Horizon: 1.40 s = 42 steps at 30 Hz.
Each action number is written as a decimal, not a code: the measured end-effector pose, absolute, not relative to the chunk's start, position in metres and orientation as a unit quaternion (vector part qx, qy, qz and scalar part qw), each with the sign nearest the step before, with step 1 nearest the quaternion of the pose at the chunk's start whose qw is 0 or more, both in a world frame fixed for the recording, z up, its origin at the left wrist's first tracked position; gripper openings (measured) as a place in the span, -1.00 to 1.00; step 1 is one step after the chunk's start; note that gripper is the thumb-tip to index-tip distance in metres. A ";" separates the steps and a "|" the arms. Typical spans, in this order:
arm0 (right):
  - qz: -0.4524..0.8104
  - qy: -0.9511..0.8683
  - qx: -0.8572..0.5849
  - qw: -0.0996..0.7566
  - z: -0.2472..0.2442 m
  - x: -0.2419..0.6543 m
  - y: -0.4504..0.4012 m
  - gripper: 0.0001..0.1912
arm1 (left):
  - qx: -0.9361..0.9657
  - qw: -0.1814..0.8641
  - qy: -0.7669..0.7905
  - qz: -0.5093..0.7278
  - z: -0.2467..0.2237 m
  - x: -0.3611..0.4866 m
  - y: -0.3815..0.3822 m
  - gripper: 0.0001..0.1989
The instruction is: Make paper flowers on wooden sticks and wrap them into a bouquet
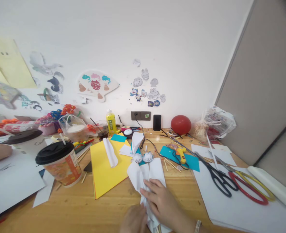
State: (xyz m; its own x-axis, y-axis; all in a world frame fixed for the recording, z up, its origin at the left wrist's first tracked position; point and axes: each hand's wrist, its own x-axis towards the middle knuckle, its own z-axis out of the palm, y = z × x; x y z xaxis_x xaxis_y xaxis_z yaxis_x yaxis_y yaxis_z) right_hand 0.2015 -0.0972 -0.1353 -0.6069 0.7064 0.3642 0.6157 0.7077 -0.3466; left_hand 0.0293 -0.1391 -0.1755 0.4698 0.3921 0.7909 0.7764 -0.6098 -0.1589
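A creased sheet of white paper (136,176) stands gathered into folds near the table's front edge. My right hand (161,200) lies over its right side with curved fingers gripping the folds; the thumb is hidden. Lower down, my left hand (134,218) pinches the narrow gathered part, slightly blurred and partly cut off by the bottom edge. Beneath my right hand another white sheet (157,170) spreads out, and the ends of thin sticks show at the bottom. Just beyond the folds sit two crumpled paper balls (148,157).
Yellow paper (109,181) with a rolled white sheet (110,153) lies left. A lidded paper cup (60,165) stands farther left. At right are a yellow glue gun (181,154) on blue paper, black scissors (217,178), red-and-yellow-handled scissors (249,189) and white sheets.
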 end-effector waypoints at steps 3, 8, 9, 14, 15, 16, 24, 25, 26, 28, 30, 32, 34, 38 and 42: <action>0.103 -0.892 -0.369 0.241 -0.133 0.202 -0.098 -0.56 | -0.834 0.206 -0.379 -0.345 -0.141 0.009 -0.131 -0.68; 0.139 -0.884 -0.367 0.254 -0.131 0.204 -0.094 -0.56 | -0.905 0.202 -0.291 -0.236 -0.122 0.006 -0.105 -0.70; 0.149 -0.881 -0.368 0.257 -0.131 0.204 -0.094 -0.56 | -0.914 0.205 -0.279 -0.213 -0.123 0.008 -0.101 -0.72; 0.176 -0.870 -0.377 0.264 -0.128 0.204 -0.094 -0.53 | -0.934 0.218 -0.249 -0.131 -0.134 0.012 -0.093 -0.86; 0.179 -0.869 -0.379 0.265 -0.128 0.204 -0.095 -0.53 | -0.934 0.220 -0.248 -0.131 -0.135 0.013 -0.093 -0.87; 0.180 -0.867 -0.381 0.266 -0.128 0.203 -0.095 -0.52 | -0.933 0.221 -0.248 -0.136 -0.136 0.013 -0.093 -0.87; 0.193 -0.860 -0.375 0.287 -0.132 0.203 -0.093 -0.47 | -0.919 0.213 -0.257 -0.211 -0.134 0.024 -0.090 -0.71; 0.198 -0.857 -0.375 0.293 -0.133 0.204 -0.093 -0.44 | -0.918 0.210 -0.256 -0.218 -0.133 0.025 -0.090 -0.70; 0.202 -0.853 -0.376 0.300 -0.133 0.204 -0.093 -0.41 | -0.917 0.209 -0.255 -0.222 -0.132 0.026 -0.090 -0.69; 0.209 -0.848 -0.373 0.313 -0.134 0.205 -0.093 -0.39 | -0.916 0.205 -0.258 -0.228 -0.131 0.027 -0.091 -0.67; 0.206 -0.844 -0.373 0.327 -0.135 0.206 -0.094 -0.48 | -0.917 0.185 -0.271 -0.227 -0.131 0.027 -0.092 -0.70; 0.194 -0.845 -0.368 0.336 -0.136 0.207 -0.096 -0.59 | -0.917 0.156 -0.287 -0.231 -0.133 0.026 -0.092 -0.73; 0.175 -0.853 -0.359 0.336 -0.137 0.207 -0.097 -0.63 | -0.915 0.134 -0.298 -0.235 -0.135 0.026 -0.092 -0.75; 0.132 -0.869 -0.352 0.321 -0.138 0.206 -0.099 -0.68 | -0.915 0.116 -0.314 -0.225 -0.134 0.028 -0.092 -0.75; 0.110 -0.877 -0.349 0.312 -0.139 0.204 -0.098 -0.72 | -0.918 0.120 -0.307 -0.220 -0.124 0.020 -0.085 -0.77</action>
State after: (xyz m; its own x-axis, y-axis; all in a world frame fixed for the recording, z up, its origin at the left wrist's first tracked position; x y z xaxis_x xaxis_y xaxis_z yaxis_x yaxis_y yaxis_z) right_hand 0.2045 -0.0985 -0.1389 -0.5623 0.6803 0.4701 0.5435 0.7325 -0.4099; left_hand 0.0200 -0.0846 -0.1239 0.7143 0.5118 0.4773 0.6170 -0.7825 -0.0843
